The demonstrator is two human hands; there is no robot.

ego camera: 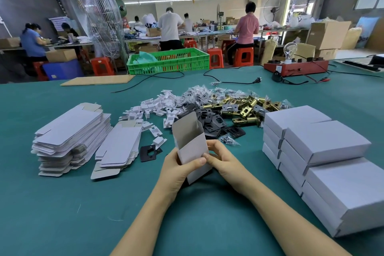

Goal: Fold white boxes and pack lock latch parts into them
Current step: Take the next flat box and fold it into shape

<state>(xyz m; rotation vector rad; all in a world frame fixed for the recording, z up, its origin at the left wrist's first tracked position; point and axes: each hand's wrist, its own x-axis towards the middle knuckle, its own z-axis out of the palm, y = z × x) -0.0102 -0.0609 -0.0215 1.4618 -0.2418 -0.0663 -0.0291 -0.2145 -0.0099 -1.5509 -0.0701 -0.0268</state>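
Head view: white box [192, 145] half erected, held upright above the green tabletop [62, 203] at centre, top flap standing open. Left hand [178, 170] wrapped round its lower body, thumb across the front; right hand [218, 156] pinching the side at 3 o'clock. Brass latch parts [241, 108] heaped at 12 o'clock beside black strike plates [212, 122] — flat blanks [70, 133] stacked at 9 o'clock, finished boxes [324, 143] at 3 o'clock. Likely risks: squeezing too hard and creasing a wall, or an untucked bottom letting a latch drop through.
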